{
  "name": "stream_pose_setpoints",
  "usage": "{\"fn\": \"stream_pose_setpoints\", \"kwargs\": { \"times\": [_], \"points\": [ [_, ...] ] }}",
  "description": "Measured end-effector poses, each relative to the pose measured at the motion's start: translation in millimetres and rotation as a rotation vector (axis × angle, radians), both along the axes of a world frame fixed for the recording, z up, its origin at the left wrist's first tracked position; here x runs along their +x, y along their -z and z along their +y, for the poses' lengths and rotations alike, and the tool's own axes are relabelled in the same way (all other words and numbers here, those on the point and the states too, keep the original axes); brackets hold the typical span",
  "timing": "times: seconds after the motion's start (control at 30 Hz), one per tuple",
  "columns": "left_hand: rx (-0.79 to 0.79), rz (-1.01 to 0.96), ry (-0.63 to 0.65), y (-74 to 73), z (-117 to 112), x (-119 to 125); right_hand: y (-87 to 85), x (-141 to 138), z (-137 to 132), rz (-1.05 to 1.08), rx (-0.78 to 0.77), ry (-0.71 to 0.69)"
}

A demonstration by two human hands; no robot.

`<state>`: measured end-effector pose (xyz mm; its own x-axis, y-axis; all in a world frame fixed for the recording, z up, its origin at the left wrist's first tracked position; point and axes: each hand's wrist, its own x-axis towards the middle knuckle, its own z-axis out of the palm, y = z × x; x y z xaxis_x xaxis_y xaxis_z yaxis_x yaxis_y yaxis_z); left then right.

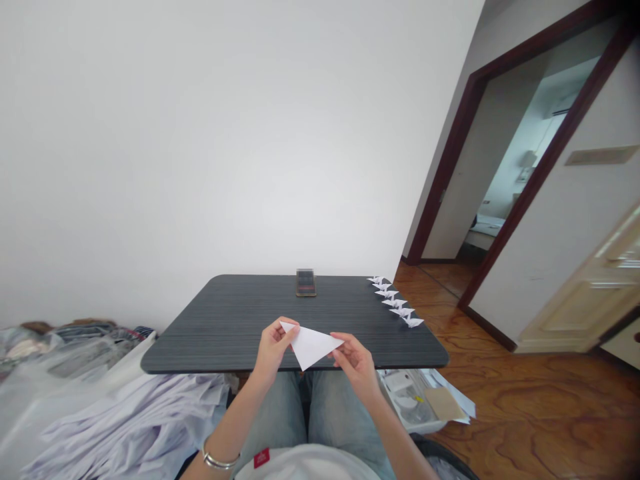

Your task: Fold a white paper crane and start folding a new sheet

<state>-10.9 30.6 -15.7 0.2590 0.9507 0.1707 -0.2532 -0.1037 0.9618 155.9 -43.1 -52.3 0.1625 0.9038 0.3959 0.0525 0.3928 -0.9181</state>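
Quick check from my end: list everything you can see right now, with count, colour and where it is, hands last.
paper triangle: 1, white, held above the table's near edge between both hands
table: 1, dark grey, against the white wall
phone: 1, dark, lying at the table's far edge
folded paper figures: about 6, white, in a row along the table's right edge
pile of cloth: 1, pale lilac-white, on the left below the table
tray of papers: 1, white and tan, on the floor under the table's right corner
doorway: 1, dark brown frame, at right
left hand: 1, pinching the triangle's left corner
right hand: 1, pinching its right corner
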Motion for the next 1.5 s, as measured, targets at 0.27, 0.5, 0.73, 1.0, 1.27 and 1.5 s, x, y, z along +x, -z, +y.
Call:
{"fn": "stream_pose_setpoints", "kwargs": {
  "times": [0.27, 0.5, 0.73, 1.0, 1.27, 1.5],
  "points": [
    [-0.04, -0.005, -0.002, 1.3, -1.0, 0.7, 0.0, 1.5, 1.4, 0.002, 0.0, 0.017],
    [-0.079, -0.045, -0.008, 6.3, -0.4, 1.5, 1.7, 1.7, 4.7, 0.036, 0.008, 0.001],
    [-0.093, -0.07, 0.016, 10.1, -0.7, 5.8, 0.7, 0.8, 11.3, 0.112, -0.016, 0.023],
    [0.0, -0.126, 0.107, 9.5, -3.8, 0.5, -0.6, 1.5, 13.7, 0.184, -0.034, 0.136],
    [0.143, -0.121, 0.189, 13.5, 3.7, -10.7, -4.5, 6.9, 14.7, 0.24, -0.036, 0.123],
    [0.154, -0.025, 0.084, 9.2, 2.8, -12.0, -11.2, 4.7, 15.3, 0.199, -0.028, 0.124]
  ]
}}
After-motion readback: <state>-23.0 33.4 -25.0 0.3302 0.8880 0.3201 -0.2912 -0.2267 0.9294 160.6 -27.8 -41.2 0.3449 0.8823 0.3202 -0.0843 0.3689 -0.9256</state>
